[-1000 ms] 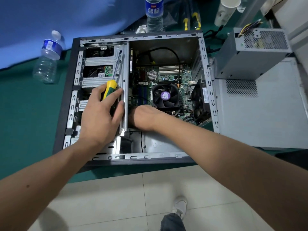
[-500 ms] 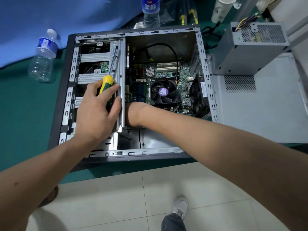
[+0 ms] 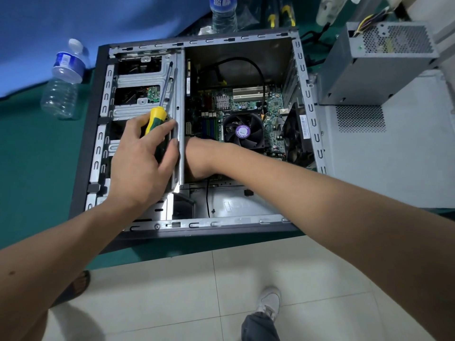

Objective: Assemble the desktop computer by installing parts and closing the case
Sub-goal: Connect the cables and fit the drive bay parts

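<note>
The open case (image 3: 81, 153) lies on the worktop (image 3: 29, 183). Left hand (image 3: 142, 166) clamps the screwdriver (image 3: 157, 119) against the drive cage (image 3: 145, 104); right hand (image 3: 197, 158) reaches beneath, grip hidden. Advisable: brace the cage steady, probably while seating a connector.

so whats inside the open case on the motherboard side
A green motherboard with a black cpu fan, a looped black cable and a rear fan. The right hand reaches under the drive cage; its fingers are hidden.

Matt bare-metal computer case (image 3: 305, 99), glossy plastic screwdriver (image 3: 155, 119) handle, clear crinkled plastic bottle (image 3: 61, 89), green cloth-like tabletop (image 3: 37, 168).
</note>
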Available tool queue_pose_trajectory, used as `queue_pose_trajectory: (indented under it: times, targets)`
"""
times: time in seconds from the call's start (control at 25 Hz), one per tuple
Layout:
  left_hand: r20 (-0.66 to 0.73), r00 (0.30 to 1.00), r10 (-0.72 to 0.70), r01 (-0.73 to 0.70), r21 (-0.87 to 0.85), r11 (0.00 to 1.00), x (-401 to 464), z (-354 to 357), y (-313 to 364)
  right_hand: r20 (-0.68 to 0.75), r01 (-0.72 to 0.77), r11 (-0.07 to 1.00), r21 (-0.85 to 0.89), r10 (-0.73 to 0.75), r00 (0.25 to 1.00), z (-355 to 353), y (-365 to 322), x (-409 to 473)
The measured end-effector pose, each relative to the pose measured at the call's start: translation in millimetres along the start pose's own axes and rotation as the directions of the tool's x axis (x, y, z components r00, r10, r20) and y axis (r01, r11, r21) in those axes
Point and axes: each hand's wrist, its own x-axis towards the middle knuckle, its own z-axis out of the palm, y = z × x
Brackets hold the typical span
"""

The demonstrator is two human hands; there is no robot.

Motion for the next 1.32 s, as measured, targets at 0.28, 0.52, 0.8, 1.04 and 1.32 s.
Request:
queue_pose_trajectory:
  times: [0.28, 0.52, 0.8, 1.04, 1.32]
  targets:
    - [0.000, 1.000, -0.009, 0.009, -0.005, 1.000, 0, -1, 1, 0.008, 0.064, 0.998, 0.012, -0.064, 0.998, 4, 9, -3]
    - [-0.006, 1.000, -0.010, 0.010, -0.002, 1.000, -1, 0, 2, -0.135, -0.040, 0.997, 0.071, 0.050, 0.990, 6, 11, -9]
    - [-0.005, 1.000, -0.021, 0.021, -0.002, 1.000, -2, 0, 3, -0.101, -0.016, 0.991, 0.130, 0.030, 0.994, 10, 6, -11]
    - [-0.009, 1.000, -0.025, 0.025, 0.000, 1.000, -2, -2, 5, -0.144, -0.008, 0.996, 0.087, 0.021, 0.989, 13, 2, -14]
    - [-0.013, 1.000, -0.026, 0.026, -0.007, 1.000, -2, -2, 5, -0.181, -0.037, 0.998, 0.042, 0.045, 0.982, 13, 0, -15]
